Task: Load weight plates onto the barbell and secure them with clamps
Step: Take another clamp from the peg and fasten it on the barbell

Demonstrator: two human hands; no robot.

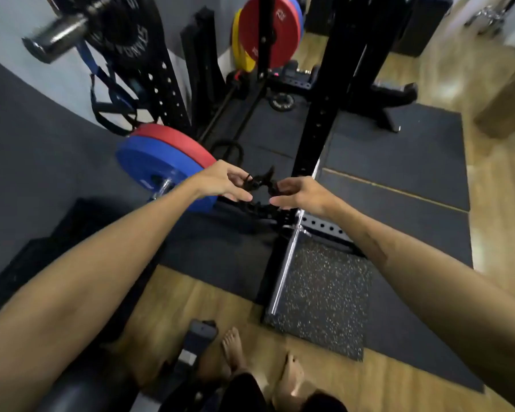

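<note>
Both arms reach forward over a gym floor, the left hand (223, 181) and right hand (301, 193) meeting on a black clamp (260, 185) held between them, fingers of each curled on its ends; the clamp is blurred and its exact shape is hard to read. Just left of the left hand, a blue plate (149, 162) sits outermost on the barbell sleeve (162, 187), with a red plate (182, 138) touching it behind; the sleeve's chrome end pokes out below the left wrist. Below the right hand, a chrome bar (286, 263) runs down across a speckled mat (324, 295). A black rack upright (318, 114) rises just beyond the hands. Well beyond them, red, blue and yellow plates (269, 31) hang on a storage peg. Bare feet (234, 349) stand on wooden floor (176, 298) near the bottom edge.
</note>
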